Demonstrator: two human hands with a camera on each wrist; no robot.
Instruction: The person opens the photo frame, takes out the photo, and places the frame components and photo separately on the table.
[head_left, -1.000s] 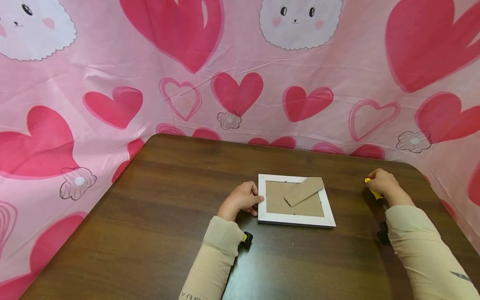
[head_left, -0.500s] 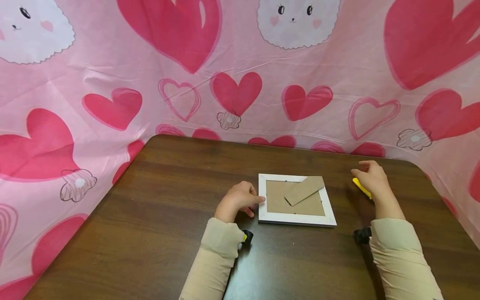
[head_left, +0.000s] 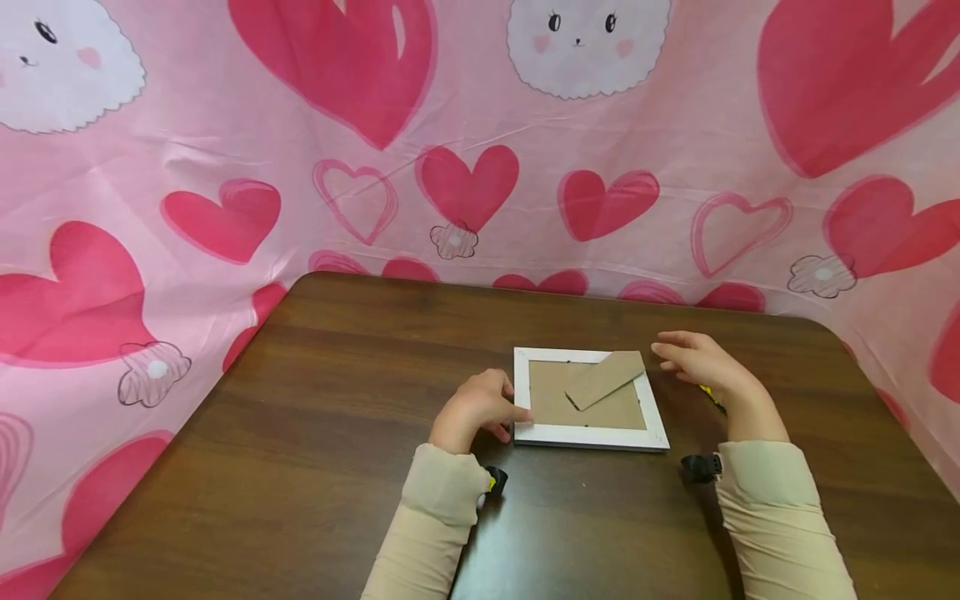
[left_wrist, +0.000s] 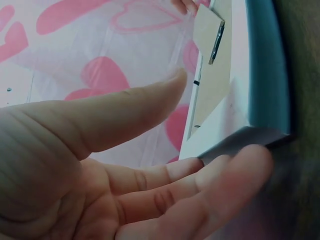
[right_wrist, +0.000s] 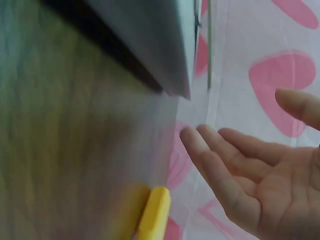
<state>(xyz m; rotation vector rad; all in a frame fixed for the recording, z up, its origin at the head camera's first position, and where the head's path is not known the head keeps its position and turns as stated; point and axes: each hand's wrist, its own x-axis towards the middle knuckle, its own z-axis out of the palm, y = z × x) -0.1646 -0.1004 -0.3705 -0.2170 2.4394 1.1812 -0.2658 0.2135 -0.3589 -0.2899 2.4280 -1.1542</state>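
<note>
A white picture frame (head_left: 592, 436) lies back side up on the table, its brown backing board (head_left: 551, 392) showing. Across the backing slants a cardboard stand leg (head_left: 609, 379), its free end reaching over the frame's upper right corner. At the frame's left edge is my left hand (head_left: 480, 404), thumb over the rim and the other fingers extended beside it; the left wrist view shows the thumb apart from the fingers. My right hand (head_left: 705, 362) hovers off the frame's right side with loosely extended fingers and holds nothing. Behind it lies a yellow-handled tool (right_wrist: 155, 212), mostly hidden in the head view.
The dark wooden table (head_left: 337, 375) has rounded far corners. A pink cloth (head_left: 360, 100) with hearts hangs behind and beside it. Black wrist straps (head_left: 701, 468) show at both cuffs.
My right hand has let go of the yellow-handled tool, leaving it on the table, and has moved left toward the frame. My left hand has shifted slightly at the frame's left edge.
</note>
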